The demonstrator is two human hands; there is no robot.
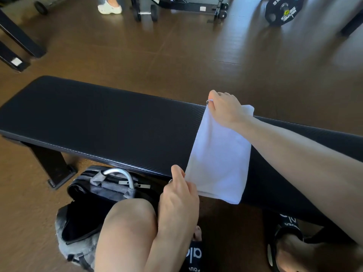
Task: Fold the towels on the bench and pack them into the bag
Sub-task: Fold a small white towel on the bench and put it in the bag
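Brown gym flooring is spreading out behind a black padded bench (pixel 98 116), with a dumbbell (pixel 145 13) and a weight plate (pixel 282 10) lying well back on the floor. One white towel (pixel 218 156) is lying across the bench toward its right end, already narrowed to a long strip running from the far edge to the near edge and drooping slightly over the near edge.

The right hand (pixel 225 108) is pinching the towel's far left corner at the bench's far edge, fingers closed narrowly on the cloth. The left hand (pixel 179 195) is gripping the near left corner just off the near edge, thumb on top. Both hands are holding the same long side taut.

Folding looks to be the step in hand; packing is not yet begun. The grey bag (pixel 92 195) is sitting on the floor below the near edge, left of the person's knee, its mouth gaping open. No other towel is showing on the bench.

Next, the move probably calls for bringing one end over to meet the other, keeping the corners matched so the strip is not skewing, then carrying the bundle down to the bag.
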